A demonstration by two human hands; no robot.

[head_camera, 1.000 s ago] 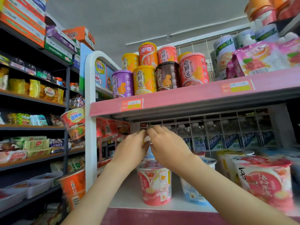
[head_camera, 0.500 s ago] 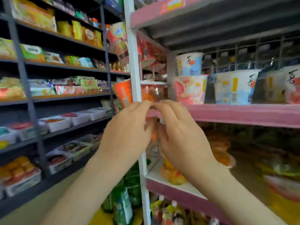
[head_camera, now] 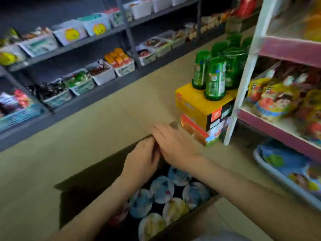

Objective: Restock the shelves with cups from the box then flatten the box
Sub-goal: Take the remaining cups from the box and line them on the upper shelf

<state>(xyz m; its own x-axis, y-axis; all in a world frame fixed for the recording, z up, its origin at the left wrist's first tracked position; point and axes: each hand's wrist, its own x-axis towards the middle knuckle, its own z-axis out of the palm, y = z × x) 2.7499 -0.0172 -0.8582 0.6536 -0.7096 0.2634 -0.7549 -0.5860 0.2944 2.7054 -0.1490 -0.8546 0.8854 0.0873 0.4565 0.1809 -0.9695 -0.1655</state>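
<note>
While the box (head_camera: 83,192) is sitting open on the floor (head_camera: 69,145) w/ cups (head_camera: 162,189) inside, left hand (head_camera: 140,162) and right hand (head_camera: 175,145) are hovering close together over its far rim: left fingers blurred, grip cannot be told; right fingers lying straight, holding nothing.

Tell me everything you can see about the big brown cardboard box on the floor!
The big brown cardboard box sits on the tan floor of the shop aisle, open at the top and not flattened. Its inside walls look dark and shadowy. Several round cups with pale sealed lids stand upright inside, packed close together. The person's left hand and right hand are over its far corner; blur hides whether they touch the rim.
</note>
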